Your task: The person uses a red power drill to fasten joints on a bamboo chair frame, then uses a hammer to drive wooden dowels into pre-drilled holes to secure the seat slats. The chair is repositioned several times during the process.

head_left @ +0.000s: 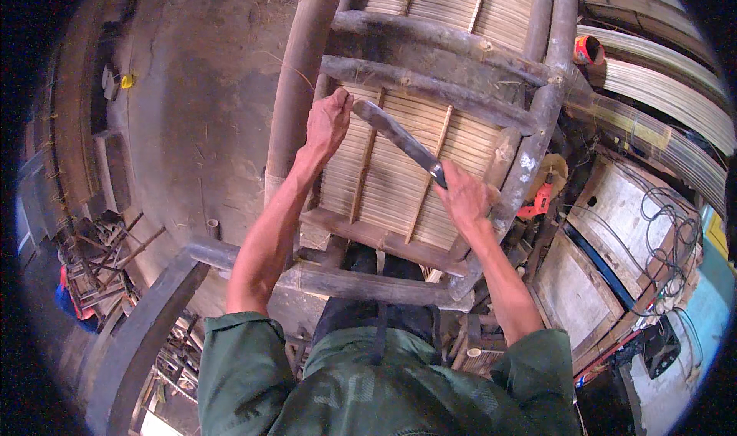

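Observation:
My right hand [465,194] is wrapped round the handle of a long, broad-bladed knife [398,139]. The blade slants up and left over the bamboo frame, and its far end lies close beside my left hand [332,117]. My left hand is closed, and a thin strand [295,69] seems to run out from it toward the upper left. What sits inside its fingers is mostly hidden. Below both hands is a panel of narrow pale slats [391,171] crossed by thin strips, set in a frame of thick dark bamboo poles [430,77].
An orange power drill [540,198] lies right of the frame. Bundled pale strips [660,90] and a red can [589,50] are at upper right. Tangled black cables [664,240] hang over white boxes [587,275]. A curved grey beam [138,344] stands at lower left.

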`<state>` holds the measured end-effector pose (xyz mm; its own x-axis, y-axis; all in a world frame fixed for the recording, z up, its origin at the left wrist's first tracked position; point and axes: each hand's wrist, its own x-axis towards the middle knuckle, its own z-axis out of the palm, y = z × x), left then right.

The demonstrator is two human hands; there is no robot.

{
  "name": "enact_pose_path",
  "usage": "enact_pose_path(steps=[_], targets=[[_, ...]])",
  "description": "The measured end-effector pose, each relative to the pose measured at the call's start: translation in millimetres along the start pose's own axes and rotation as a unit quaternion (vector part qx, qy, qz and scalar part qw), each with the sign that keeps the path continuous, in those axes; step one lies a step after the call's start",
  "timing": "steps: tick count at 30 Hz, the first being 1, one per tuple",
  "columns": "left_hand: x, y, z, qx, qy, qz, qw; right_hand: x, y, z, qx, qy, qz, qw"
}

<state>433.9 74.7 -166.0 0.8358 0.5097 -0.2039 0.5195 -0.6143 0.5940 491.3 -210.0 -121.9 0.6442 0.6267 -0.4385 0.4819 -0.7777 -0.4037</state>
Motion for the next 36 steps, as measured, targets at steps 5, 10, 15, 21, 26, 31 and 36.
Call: enact_pose_path(steps=[5,10,15,21,26,31,36], targets=[[-4.9,9.7,0.3,0.02,0.001,0.006,1.0,46.6,-15.7,-5.5,-0.029,0.023,-0.041,0.998],[-5.3,7.7,-2.8,-0.053,0.061,0.074,0.994,33.0,16.2,-30.1,0.005,0.063,0.129,0.99],[-33.3,2.6,-23.1,-0.115,0.063,-0.021,0.991,5.4,44.4,-77.2,0.055,0.261,0.217,0.939],[-158.1,30.7,10.9,-0.08,-0.09,-0.044,0.992,-56.2,16.8,0.8,0.128,0.233,0.282,0.922],[-271.4,52.1,16.5,-0.165,-0.171,-0.069,0.969,-94.8,-19.3,76.4,0.159,0.19,0.339,0.908],[-308.1,53.1,-6.6,-0.296,-0.249,-0.149,0.91,-127.3,-32.8,112.4,0.191,0.109,0.376,0.9],[-283.0,75.2,-37.5,-0.489,-0.307,-0.236,0.781,-146.5,-33.5,109.1,0.222,0.221,0.232,0.921]])
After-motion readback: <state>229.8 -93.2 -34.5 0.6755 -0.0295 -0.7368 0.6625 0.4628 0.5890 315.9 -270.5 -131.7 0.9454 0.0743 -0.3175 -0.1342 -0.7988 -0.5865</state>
